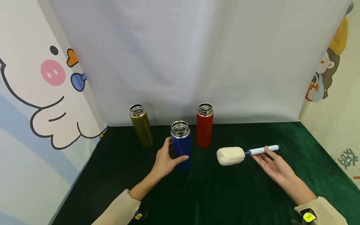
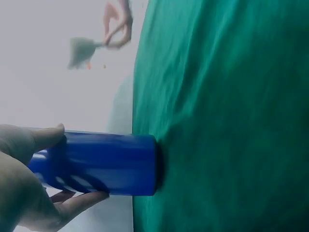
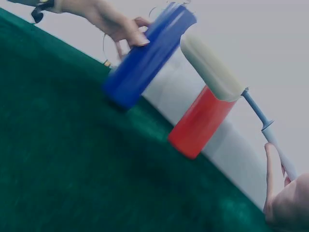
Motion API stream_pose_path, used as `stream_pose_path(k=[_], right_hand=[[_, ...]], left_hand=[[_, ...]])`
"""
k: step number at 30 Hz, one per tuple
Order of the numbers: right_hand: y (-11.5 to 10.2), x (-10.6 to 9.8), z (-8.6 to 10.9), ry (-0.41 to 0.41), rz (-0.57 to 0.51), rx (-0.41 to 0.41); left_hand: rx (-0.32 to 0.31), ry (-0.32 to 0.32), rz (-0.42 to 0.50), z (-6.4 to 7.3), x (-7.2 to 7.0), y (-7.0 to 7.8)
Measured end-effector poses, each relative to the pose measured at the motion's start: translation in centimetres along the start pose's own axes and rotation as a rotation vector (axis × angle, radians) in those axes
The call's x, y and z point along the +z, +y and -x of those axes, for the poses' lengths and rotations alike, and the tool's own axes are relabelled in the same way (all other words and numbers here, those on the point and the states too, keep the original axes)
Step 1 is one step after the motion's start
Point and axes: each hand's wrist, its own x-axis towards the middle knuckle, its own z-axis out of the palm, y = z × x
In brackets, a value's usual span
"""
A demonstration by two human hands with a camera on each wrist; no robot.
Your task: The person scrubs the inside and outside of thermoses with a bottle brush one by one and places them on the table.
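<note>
My left hand [image 1: 164,161] grips a blue insulated bottle [image 1: 180,146] around its side, thumb in front and fingers behind. Its steel mouth is uncovered and faces up, and in the left wrist view its base is right at the green cloth. Between thumb and fingers, my right hand [image 1: 278,170] holds a sponge bottle brush [image 1: 231,156] by its pale handle. The cream sponge head points left, held above the cloth. In the right wrist view the brush [image 3: 212,67] overlaps the red bottle [image 3: 203,123].
Behind the blue bottle stand a lidless red bottle [image 1: 204,129] and, farther left, a lidless gold bottle [image 1: 142,128]. Dark green cloth [image 1: 225,200] covers the table. A pale curtain [image 1: 182,56] hangs along the back, with cartoon-printed panels [image 1: 33,103] at both sides.
</note>
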Motion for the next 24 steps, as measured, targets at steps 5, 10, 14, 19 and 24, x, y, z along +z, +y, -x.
stream_pose_path(k=[5, 10, 14, 19, 24], right_hand=[[0.3, 3.0, -0.2, -0.052, -0.010, -0.025], [0.0, 6.9, 0.2, -0.132, -0.012, -0.062], [0.3, 10.2, 0.2, -0.315, 0.104, -0.134], [1.1, 14.7, 0.5, -0.500, 0.438, -0.347], [2.3, 19.3, 1.7, -0.548, 0.818, -0.666]], left_hand=[[0.027, -0.104, 0.048, 2.6, 0.7, 0.9], [0.048, -0.157, 0.089, 3.7, 1.6, 1.1], [0.062, -0.158, 0.079, 3.9, 2.0, 0.8], [0.060, -0.166, 0.036, 4.1, 2.0, 0.4], [0.072, -0.199, -0.031, 4.0, 1.8, 0.4]])
